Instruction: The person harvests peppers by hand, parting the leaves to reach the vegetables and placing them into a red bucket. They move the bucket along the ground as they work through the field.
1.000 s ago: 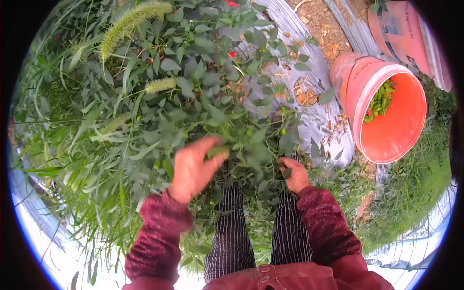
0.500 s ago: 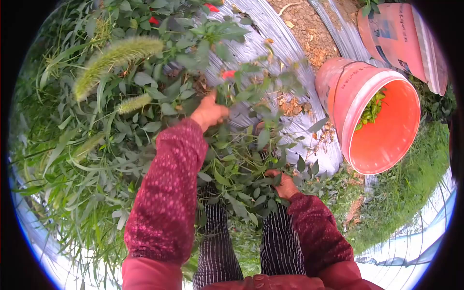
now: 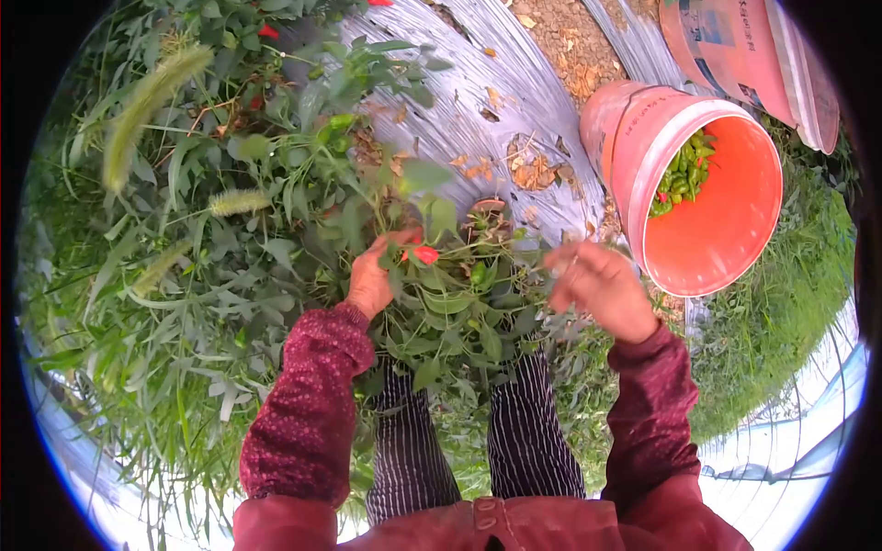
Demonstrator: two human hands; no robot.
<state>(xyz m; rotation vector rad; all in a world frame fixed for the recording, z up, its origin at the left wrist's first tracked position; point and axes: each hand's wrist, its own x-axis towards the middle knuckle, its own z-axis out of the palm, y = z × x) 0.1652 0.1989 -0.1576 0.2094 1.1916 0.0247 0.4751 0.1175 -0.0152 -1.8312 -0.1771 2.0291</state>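
Leafy pepper plants (image 3: 450, 321) spread in front of my striped trouser legs. My left hand (image 3: 375, 274) is closed at the plant's stems, beside a red pepper (image 3: 424, 254); leaves hide what its fingers hold. Over the right side of the foliage, my right hand (image 3: 602, 286) is raised with its fingers apart and slightly blurred, and nothing shows in it. Small green peppers (image 3: 479, 273) hang among the leaves between the two hands. To the right, a pink bucket (image 3: 634, 156) lies tilted with its mouth toward me, and green peppers (image 3: 684, 170) rest inside.
A second pink bucket (image 3: 735, 55) lies at the upper right. Silvery plastic film (image 3: 478, 73) covers the ground ahead, with dry leaves (image 3: 535, 173) on it. Fuzzy grass heads (image 3: 152, 106) and dense weeds stand at the left. Green grass (image 3: 781, 321) grows at the right.
My right hand has come out of the foliage, risen and opened. My left hand has moved down and slightly left. The plant between them has shifted, and the view has moved a little.
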